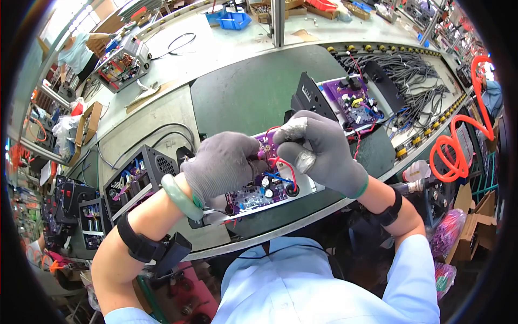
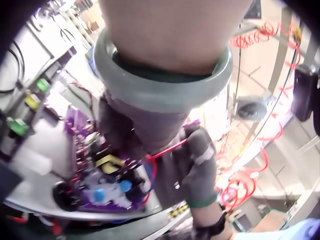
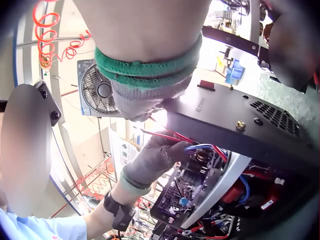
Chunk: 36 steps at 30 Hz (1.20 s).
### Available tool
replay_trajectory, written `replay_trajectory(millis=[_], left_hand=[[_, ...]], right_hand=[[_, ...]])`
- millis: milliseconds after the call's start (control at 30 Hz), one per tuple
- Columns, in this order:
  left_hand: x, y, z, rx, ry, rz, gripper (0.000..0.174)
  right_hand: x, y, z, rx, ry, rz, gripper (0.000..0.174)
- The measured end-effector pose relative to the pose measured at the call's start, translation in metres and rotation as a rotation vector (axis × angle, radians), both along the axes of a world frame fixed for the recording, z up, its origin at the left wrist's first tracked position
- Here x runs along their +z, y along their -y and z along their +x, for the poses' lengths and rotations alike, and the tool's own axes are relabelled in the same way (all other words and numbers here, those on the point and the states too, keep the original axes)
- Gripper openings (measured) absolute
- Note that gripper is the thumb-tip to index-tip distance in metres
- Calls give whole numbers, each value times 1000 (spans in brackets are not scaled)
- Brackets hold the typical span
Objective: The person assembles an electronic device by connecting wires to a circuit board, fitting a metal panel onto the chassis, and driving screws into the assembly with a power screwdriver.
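Note:
Both hands wear grey gloves and meet above a purple circuit board (image 1: 253, 198) in a metal chassis. My left hand (image 1: 224, 162) is curled over the board's far side, its thumb and fingers closed around a red wire. My right hand (image 1: 324, 156), silvery wrapping on its fingertips, pinches the same wire. In the left wrist view, the red wire (image 2: 170, 149) stretches between the hands; the left fingertips are mostly hidden. Beside the right hand, a red wire (image 1: 287, 164) and a blue wire (image 1: 276, 177) loop over the board.
Right of the hands stands a black panel (image 1: 312, 100) beside another purple board (image 1: 353, 102). Black cables (image 1: 404, 75) lie in a heap at the far right. An open black-cased unit (image 1: 141, 181) stands left, and a coiled orange hose (image 1: 450, 156) hangs at right.

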<state>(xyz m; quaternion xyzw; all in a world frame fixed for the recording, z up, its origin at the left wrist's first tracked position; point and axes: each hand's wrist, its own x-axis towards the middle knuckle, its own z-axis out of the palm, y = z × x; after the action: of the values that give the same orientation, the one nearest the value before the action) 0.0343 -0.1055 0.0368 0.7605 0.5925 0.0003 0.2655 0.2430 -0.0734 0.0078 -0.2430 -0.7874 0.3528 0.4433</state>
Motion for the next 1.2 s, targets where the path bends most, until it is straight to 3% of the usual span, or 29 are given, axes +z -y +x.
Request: replay_trajectory(millis=[33, 100, 167, 233, 267, 367, 400, 433, 500, 533, 633, 733, 833, 1200], left_hand=[[6, -2, 2, 5, 4, 13, 15], [11, -3, 14, 34, 666, -109, 24], [4, -7, 25, 29, 775, -205, 21], [0, -15, 30, -35, 707, -132, 15], [0, -19, 30, -19, 699, -197, 13], [-11, -16, 29, -2, 788, -150, 11], [-13, -15, 26, -64, 610, 164, 12], [-16, -16, 22, -62, 619, 178, 12], [-18, -19, 12, -6, 172, 386, 15], [-19, -18, 8, 53, 208, 223, 19], [-30, -22, 18, 52, 130, 264, 15], [-31, -26, 21, -4, 131, 275, 13], [-31, -26, 18, -44, 181, 261, 17], [-46, -28, 15, -96, 198, 319, 15]], right_hand=[[5, 0, 3, 5, 4, 13, 13], [14, 4, 15, -45, 100, 5, 15], [17, 0, 29, -42, 158, 59, 17], [23, -6, 41, -117, 365, 499, 17], [26, -4, 44, -165, 436, 602, 17], [25, 0, 45, -180, 550, 601, 14], [22, 5, 44, -193, 621, 505, 23], [13, 8, 38, -189, 628, 519, 23], [-4, 10, 25, -276, 407, 290, 42], [-2, 16, 28, -238, 508, 120, 60], [-19, 7, 26, -203, 537, -255, 54], [-28, 5, 26, -201, 417, -176, 53], [-16, 6, 26, -179, 496, -297, 54], [-10, 7, 24, -179, 517, -291, 54]])
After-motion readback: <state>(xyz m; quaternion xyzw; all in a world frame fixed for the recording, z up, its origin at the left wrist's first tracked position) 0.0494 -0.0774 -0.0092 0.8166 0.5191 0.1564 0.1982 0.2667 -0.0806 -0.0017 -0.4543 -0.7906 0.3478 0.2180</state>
